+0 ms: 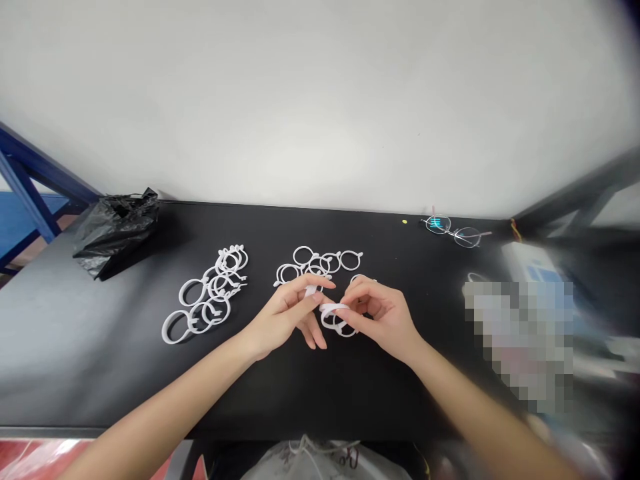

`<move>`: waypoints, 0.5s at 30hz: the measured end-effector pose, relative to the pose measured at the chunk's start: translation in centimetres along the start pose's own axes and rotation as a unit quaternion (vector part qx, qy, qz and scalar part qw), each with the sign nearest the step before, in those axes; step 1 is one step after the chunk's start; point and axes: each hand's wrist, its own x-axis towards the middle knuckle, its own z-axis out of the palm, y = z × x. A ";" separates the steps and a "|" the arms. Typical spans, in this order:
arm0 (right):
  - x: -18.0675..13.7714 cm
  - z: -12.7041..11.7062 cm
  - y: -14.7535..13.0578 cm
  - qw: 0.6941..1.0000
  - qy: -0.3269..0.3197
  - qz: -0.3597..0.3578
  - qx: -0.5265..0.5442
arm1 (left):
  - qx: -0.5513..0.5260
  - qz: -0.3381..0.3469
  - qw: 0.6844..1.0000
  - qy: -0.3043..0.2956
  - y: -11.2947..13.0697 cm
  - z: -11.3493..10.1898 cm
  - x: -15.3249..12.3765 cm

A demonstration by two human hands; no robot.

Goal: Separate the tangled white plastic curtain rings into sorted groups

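Note:
Near the middle of the table, my left hand (287,310) pinches a small white piece (311,291) between thumb and fingers; its full shape is hidden. Close beside it, my right hand (383,310) grips the edge of a white ring (331,307) with thumb and forefinger. I cannot tell whether the two held parts are joined. More white rings (347,330) lie just under my hands. Behind them is a loose cluster of thin white rings (320,265), each with a small knob or eyelet. To the left, a heap of white rings (210,293) overlaps in rows.
The black table (280,393) meets a pale wall. A crumpled black plastic bag (117,227) sits at the back left, eyeglasses (453,231) at the back right. A white-and-blue box (533,263) and a pixelated patch are on the right. A blue frame (30,193) stands far left.

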 end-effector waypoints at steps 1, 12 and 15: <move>0.0 0.0 0.0 1.000 -0.001 0.007 0.013 | -0.003 -0.002 1.000 -0.002 0.0 -0.1 0.0; 0.4 -1.9 -1.0 0.991 -0.008 0.010 -0.133 | -0.055 -0.037 0.998 -0.009 0.9 -0.6 -0.1; 0.3 -2.5 -1.2 0.945 -0.135 0.043 -0.294 | -0.080 -0.034 0.996 -0.015 1.1 -0.8 -0.1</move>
